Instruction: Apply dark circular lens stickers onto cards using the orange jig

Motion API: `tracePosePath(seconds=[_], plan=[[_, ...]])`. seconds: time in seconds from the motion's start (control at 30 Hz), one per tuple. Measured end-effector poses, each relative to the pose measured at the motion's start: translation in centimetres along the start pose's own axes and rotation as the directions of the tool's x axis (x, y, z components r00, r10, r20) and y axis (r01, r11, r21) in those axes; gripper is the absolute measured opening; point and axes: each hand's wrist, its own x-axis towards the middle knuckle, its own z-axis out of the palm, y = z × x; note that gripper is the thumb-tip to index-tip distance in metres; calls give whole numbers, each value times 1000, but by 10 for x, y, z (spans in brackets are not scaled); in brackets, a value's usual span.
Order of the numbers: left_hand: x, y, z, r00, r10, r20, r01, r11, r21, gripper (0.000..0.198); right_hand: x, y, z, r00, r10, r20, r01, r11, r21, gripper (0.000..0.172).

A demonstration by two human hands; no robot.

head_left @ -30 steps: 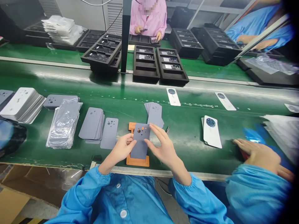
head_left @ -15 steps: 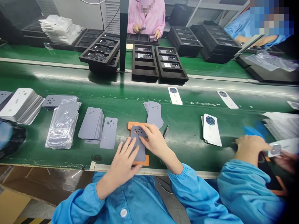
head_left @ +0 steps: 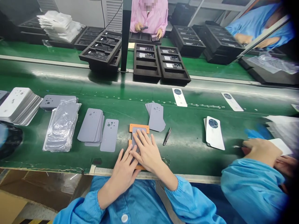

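Observation:
A grey phone-back sheet (head_left: 135,132) lies in an orange fixture (head_left: 132,128) in front of me, mostly covered by my hands. My right hand (head_left: 148,149) rests flat on the sheet with its fingers stretched out. Just to its left, my left hand (head_left: 123,169) has its fingers spread over the lower part of the sheet and fixture. Their fingertips overlap near the middle. Tweezers (head_left: 167,136) lie to the right of the fixture. Behind it is a fanned pile of grey sheets (head_left: 156,117). One single grey sheet (head_left: 109,135) lies to the left.
Further left are a grey stack (head_left: 91,126), a plastic-wrapped stack (head_left: 62,127) and a white stack (head_left: 20,104). White panels with dark camera circles (head_left: 213,133) lie to the right, beside a co-worker's hand (head_left: 261,151). Black trays (head_left: 147,73) stand across the belt.
My right hand has moved from the sheet's upper right edge down flat onto its middle. My left hand stays low on the sheet. The co-worker's hands have shifted with a white panel.

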Motion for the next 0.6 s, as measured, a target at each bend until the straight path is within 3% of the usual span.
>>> tracePosePath(seconds=[0.2, 0.3, 0.4, 0.5, 0.6], plan=[[0, 1, 0, 1000, -15, -23, 14, 999, -38, 59, 16, -9, -1, 993, 102, -64, -99, 994, 50, 70], [0, 3, -1, 999, -33, -38, 29, 995, -99, 66, 9, -1, -1, 989, 120, -88, -109, 987, 120, 62], [1, 4, -2, 996, -71, -61, 57, 975, -215, 75, -7, 7, 0, 959, 219, -183, -188, 968, 169, 56], [5, 4, -5, 974, -171, -149, 97, 909, -405, 60, -20, 7, 2, 936, 272, -224, -230, 953, 196, 53], [10, 3, -11, 932, -299, -206, 115, 781, -613, 42, -25, 0, 0, 931, 306, -199, -258, 938, 231, 49]])
